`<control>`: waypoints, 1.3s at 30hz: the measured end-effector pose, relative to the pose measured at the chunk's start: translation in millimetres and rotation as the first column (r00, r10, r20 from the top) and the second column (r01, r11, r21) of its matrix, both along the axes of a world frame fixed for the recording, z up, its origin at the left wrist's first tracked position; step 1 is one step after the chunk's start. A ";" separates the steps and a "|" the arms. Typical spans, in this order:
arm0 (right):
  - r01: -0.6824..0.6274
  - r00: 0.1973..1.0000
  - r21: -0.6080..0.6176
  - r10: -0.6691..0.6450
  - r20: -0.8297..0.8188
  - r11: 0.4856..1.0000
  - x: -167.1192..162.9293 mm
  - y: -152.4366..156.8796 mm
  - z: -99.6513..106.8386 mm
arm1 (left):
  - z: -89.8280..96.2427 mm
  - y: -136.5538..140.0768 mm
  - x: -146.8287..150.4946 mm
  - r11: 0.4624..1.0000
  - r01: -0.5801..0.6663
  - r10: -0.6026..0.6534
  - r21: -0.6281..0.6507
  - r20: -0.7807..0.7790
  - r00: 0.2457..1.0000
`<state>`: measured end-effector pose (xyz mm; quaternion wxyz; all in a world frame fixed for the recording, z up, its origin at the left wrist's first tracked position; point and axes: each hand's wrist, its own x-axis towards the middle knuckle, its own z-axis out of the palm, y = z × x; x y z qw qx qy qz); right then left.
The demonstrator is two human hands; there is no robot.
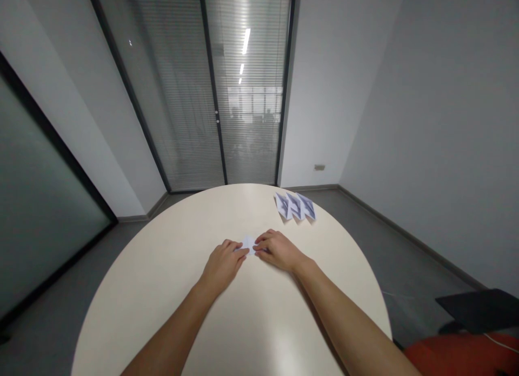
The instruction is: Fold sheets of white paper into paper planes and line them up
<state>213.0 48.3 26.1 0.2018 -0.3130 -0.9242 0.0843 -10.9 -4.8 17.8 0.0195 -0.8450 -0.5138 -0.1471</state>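
A small piece of folded white paper lies at the middle of the table, between my two hands. At its left edge, my left hand has thumb and fingers closed on the paper. My right hand holds the opposite edge, its fingers bent and drawn together. Both hands partly cover the paper, so its full shape is hidden. Beyond my right hand, three folded papers with grey-blue printing lie side by side in an overlapping row.
The round cream table has its curved far edge just behind the folded papers. A red seat with a dark flat object above it stands at the lower right. Glass panels with blinds are beyond the table.
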 end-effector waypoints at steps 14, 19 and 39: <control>0.073 0.975 -0.050 -0.082 -0.205 0.996 -2.9 -0.2 -4.5 | -8.2 0.8 -0.3 0.996 -0.080 0.071 0.049 0.171 0.983; 0.092 0.918 -0.072 -0.112 -0.382 0.993 -7.8 -1.6 -0.7 | -8.2 2.0 2.8 0.989 -0.119 0.079 0.086 0.371 0.925; -0.056 0.942 -0.105 0.018 -0.335 0.993 -17.9 -11.0 0.6 | -21.6 11.4 -1.5 0.974 -0.224 0.167 0.025 0.587 0.792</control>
